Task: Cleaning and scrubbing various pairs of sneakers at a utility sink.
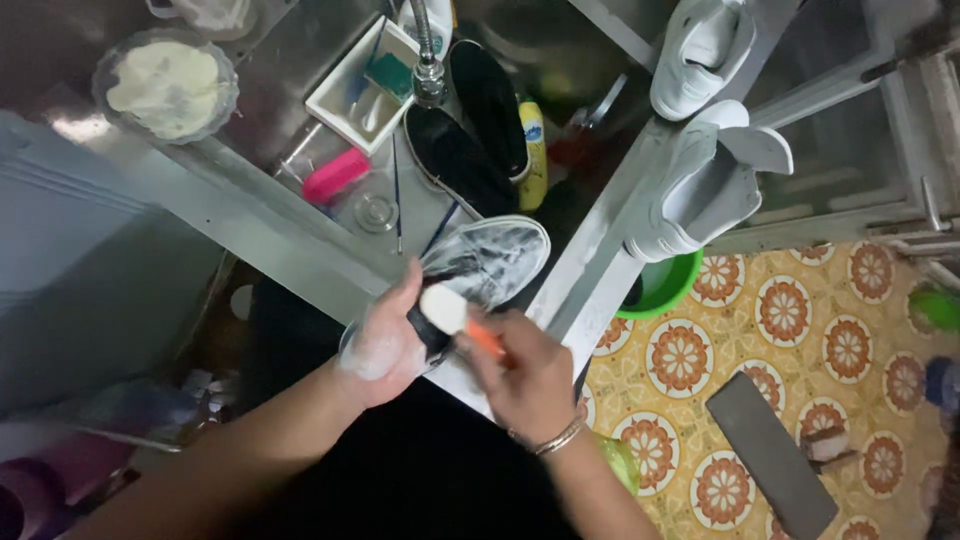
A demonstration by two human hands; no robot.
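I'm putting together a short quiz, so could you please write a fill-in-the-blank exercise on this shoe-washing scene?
1. The left hand holds a soapy black ____ over the sink.
2. The right hand holds a brush with an ____ handle.
3. Two ____ sneakers rest on the counter edge.
4. A ____ basin sits on the patterned floor.

Missing words: shoe; orange; white; green

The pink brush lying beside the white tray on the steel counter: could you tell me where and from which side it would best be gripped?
Grip the pink brush across its narrow width at mid-length, coming from above. It lies flat and slanted on the counter, long sides free, with the tray only near its upper end.
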